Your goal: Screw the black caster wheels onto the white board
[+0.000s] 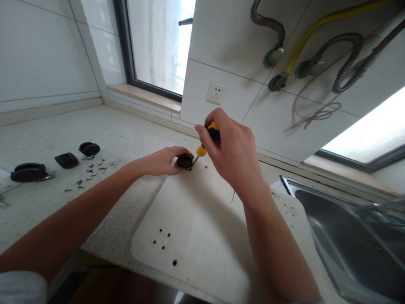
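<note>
My right hand point(232, 147) is wrapped round the yellow and black handle of a screwdriver point(202, 148), whose shaft slants down to a black caster wheel point(184, 161). The fingers of my left hand point(167, 160) close round that caster at the far left corner of a white board point(202, 219) with rounded corners. Groups of small screw holes show at the board's near left and far right corners. Whether the screwdriver tip sits in a screw is too small to tell.
On the speckled counter point(126, 131) at left lie two more casters point(28, 172), a loose black cover point(66, 160) and several scattered screws point(90, 171). A steel sink point(341, 228) borders the board at right. Hoses point(303, 42) and a socket point(215, 93) are on the wall.
</note>
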